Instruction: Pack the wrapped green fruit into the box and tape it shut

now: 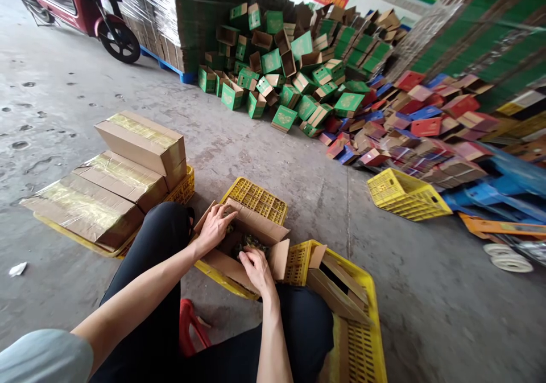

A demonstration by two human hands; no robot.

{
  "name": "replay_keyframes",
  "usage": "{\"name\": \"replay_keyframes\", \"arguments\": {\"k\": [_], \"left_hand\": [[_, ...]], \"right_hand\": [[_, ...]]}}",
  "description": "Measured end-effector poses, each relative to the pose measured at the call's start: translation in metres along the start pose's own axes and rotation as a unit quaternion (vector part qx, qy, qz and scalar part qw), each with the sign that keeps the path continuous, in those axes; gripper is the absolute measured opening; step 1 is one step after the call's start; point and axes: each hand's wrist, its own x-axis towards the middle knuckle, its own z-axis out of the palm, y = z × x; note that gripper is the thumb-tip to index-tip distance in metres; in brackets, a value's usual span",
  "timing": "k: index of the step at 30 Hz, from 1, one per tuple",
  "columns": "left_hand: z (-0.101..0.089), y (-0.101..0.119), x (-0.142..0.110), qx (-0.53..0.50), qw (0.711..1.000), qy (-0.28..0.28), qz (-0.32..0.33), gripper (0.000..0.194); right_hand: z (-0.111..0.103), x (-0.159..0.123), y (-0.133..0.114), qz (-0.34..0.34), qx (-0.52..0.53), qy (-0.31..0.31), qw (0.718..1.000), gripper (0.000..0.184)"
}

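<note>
An open cardboard box (260, 223) with raised flaps rests on an upturned yellow plastic crate (260, 198) in front of my knees. Inside lie small dark greenish items (251, 242) whose kind I cannot make out. My left hand (215, 226) is over the box's left end, fingers apart and holding nothing visible. Deeper at the near side, my right hand (256, 268) has its fingers curled down against the dark items; what is between the fingertips is hidden.
Taped cartons (98, 201) sit on a yellow crate at left. At right, another yellow crate (371, 297) holds an open carton (341, 286). A red stool (187, 326) shows below. Beyond are heaped green boxes (284, 115), red-and-blue boxes (426, 126), a yellow crate (405, 195) and a scooter (85, 7).
</note>
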Motion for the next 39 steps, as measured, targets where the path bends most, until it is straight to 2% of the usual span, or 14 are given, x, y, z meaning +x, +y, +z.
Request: {"name": "replay_keyframes", "arguments": {"k": [5,9,14,18,22,26,29,32,33,35,37,39], "left_hand": [[-0.005,0.002,0.004,0.008,1.0,0.007,-0.018,0.054],[-0.005,0.003,0.005,0.018,0.999,-0.017,-0.021,0.038],[-0.005,0.009,-0.001,0.081,0.995,-0.021,-0.047,0.03],[-0.011,0.019,-0.002,0.08,0.996,0.009,-0.023,0.027],[-0.012,0.02,0.001,0.014,0.999,0.02,0.033,0.029],[-0.003,0.015,0.002,-0.034,0.997,-0.02,0.066,0.029],[0.004,0.013,0.0,-0.076,0.995,-0.042,0.054,0.029],[0.007,0.016,-0.003,-0.129,0.988,-0.07,0.053,0.031],[0.007,0.018,-0.004,-0.157,0.981,-0.094,0.057,0.034],[0.007,0.022,-0.006,-0.227,0.959,-0.162,0.05,0.054],[0.005,0.026,-0.006,-0.297,0.926,-0.232,0.014,0.077],[0.002,0.03,-0.005,-0.354,0.893,-0.275,-0.032,0.087]], "right_hand": [[-0.002,-0.002,-0.006,-0.002,-0.015,-0.02,1.0,0.02],[-0.005,-0.005,-0.009,-0.013,-0.003,-0.03,0.999,0.027],[-0.002,-0.005,-0.008,-0.01,-0.02,-0.032,0.999,0.034],[-0.002,-0.003,-0.008,-0.002,-0.022,0.002,1.0,0.041],[-0.007,-0.001,-0.005,0.034,-0.035,0.071,0.996,0.05],[-0.013,0.001,0.0,0.073,0.013,0.153,0.985,0.053],[-0.015,0.002,0.003,0.103,0.144,0.208,0.962,0.05],[-0.016,0.003,0.002,0.117,0.255,0.228,0.932,0.047],[-0.016,0.002,0.001,0.119,0.284,0.231,0.923,0.046],[-0.016,0.002,-0.001,0.121,0.335,0.236,0.904,0.043],[-0.016,0.002,-0.004,0.125,0.387,0.248,0.88,0.042],[-0.017,0.003,-0.007,0.127,0.427,0.26,0.856,0.042]]}}
